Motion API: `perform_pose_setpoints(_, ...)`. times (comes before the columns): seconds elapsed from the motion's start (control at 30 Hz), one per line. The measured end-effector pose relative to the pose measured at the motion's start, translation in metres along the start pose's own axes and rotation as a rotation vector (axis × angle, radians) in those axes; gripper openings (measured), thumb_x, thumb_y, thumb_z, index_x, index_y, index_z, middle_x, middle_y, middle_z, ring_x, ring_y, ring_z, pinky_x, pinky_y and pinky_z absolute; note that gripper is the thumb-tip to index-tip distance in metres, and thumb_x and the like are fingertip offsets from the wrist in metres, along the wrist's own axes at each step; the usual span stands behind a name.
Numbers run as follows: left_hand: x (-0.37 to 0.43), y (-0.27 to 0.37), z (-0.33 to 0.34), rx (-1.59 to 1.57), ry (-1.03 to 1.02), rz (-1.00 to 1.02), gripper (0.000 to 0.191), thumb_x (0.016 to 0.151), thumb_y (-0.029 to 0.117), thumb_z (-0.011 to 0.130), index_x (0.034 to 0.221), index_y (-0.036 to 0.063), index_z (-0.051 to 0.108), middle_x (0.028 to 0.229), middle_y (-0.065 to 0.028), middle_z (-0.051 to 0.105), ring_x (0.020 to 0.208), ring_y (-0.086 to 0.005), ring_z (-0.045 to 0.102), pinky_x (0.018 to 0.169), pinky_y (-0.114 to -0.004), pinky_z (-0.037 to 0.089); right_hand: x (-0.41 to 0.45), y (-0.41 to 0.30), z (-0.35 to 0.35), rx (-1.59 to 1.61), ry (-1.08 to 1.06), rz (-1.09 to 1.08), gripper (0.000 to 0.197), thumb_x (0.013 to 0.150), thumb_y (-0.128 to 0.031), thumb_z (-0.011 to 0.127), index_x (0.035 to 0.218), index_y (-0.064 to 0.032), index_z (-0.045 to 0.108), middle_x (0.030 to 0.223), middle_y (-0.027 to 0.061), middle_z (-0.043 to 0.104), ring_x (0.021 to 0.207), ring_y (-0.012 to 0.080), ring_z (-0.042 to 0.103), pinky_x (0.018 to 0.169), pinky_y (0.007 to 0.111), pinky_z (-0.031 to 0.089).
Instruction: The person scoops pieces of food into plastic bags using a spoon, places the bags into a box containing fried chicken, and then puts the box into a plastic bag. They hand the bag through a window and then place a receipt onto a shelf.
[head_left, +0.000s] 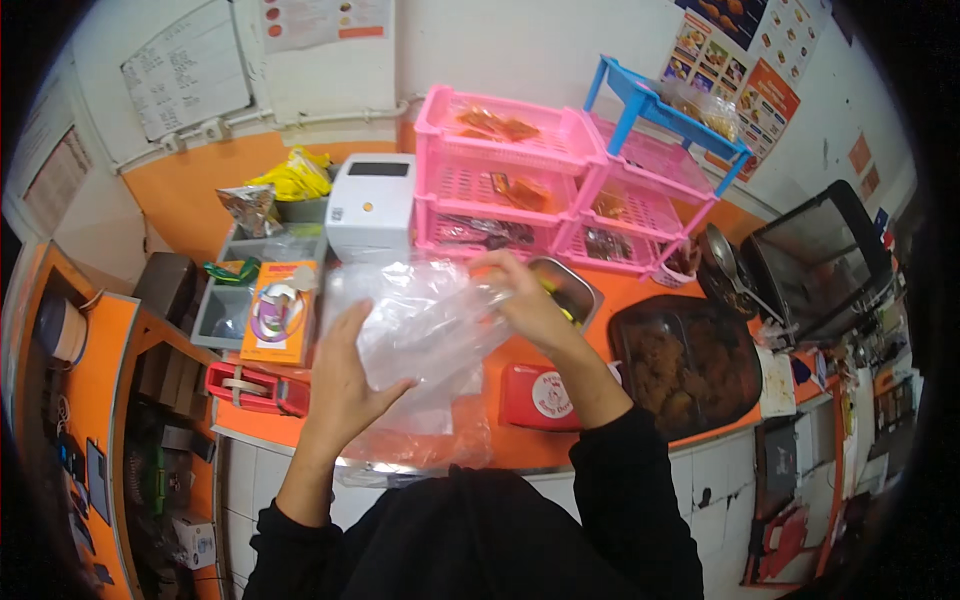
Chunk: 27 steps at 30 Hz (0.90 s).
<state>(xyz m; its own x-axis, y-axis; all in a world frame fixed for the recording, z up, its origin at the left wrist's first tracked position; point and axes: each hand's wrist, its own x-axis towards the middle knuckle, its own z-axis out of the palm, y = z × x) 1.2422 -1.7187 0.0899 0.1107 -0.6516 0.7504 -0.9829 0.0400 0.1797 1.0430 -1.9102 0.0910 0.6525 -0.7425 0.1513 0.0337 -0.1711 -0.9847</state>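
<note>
A clear plastic bag (431, 337) hangs between my hands above the orange counter. The fingers of my right hand (517, 296) pinch its upper right end. At its left side is my left hand (345, 382), thumb and fingers spread wide; whether it touches the film cannot be made out. More clear plastic (390, 289) lies behind and beneath the bag, up to the white printer-like device (371, 202). A red box (536, 397) with a round printed label sits below my right wrist, partly hidden by the forearm.
Left stand a red tape dispenser (255, 390), an orange carton (277, 315) and a grey compartment organizer (214, 319). Pink plastic racks (510, 161) hold packets at the back. A metal tray (577, 281) is behind my right hand. Further right are a dark food container (686, 367) and a ladle (724, 255).
</note>
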Motion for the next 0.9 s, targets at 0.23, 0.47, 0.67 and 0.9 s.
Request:
perform_pose_setpoints(0.23,-0.022,-0.045,0.023,-0.692,-0.399,-0.698,0.024,0.082,0.002,0.056,0.105,0.0051,0.060,0.094,-0.0099,0.068,0.079,-0.0229,0.067,0.066,-0.034,0.052,-0.064,0.023,-0.075,-0.571,-0.565,0.055,0.123,0.062,-0.039,0.088,0.154,-0.0115,0.011,0.156,0.0212,0.018,0.146,0.0339,0.012,0.117,0.044,0.020)
perform_pose_setpoints(0.47,0.022,-0.025,0.004,-1.468,0.071,-1.256,0.039,0.088,0.011,0.050,0.126,0.0025,0.055,0.098,-0.0003,0.060,0.073,-0.0098,0.059,0.069,-0.026,0.053,-0.153,0.095,-0.066,-1.398,-0.519,0.253,0.127,0.053,-0.041,0.091,0.154,-0.0231,0.017,0.157,0.0218,0.008,0.145,0.0441,0.008,0.108,0.071,0.015)
perform_pose_setpoints(0.67,0.028,-0.006,0.026,-1.899,0.024,-1.236,0.026,0.088,0.010,0.051,0.113,0.0027,0.057,0.093,-0.0055,0.062,0.070,-0.0123,0.060,0.066,-0.027,0.054,-0.157,0.115,-0.071,-1.338,-0.335,0.126,0.118,0.055,-0.034,0.090,0.151,-0.0317,0.022,0.146,0.0221,0.026,0.136,0.0422,0.026,0.102,0.070,0.027)
perform_pose_setpoints(0.9,-0.063,0.010,0.077,-1.810,-0.128,-1.555,0.019,0.087,0.020,0.055,0.102,0.0090,0.051,0.085,-0.0054,0.056,0.072,-0.0192,0.059,0.060,-0.032,0.053,-0.155,0.107,-0.072,-1.301,-0.297,0.221,0.112,0.058,-0.043,0.086,0.151,-0.0320,0.024,0.142,0.0239,0.030,0.132,0.0424,0.030,0.099,0.069,0.027)
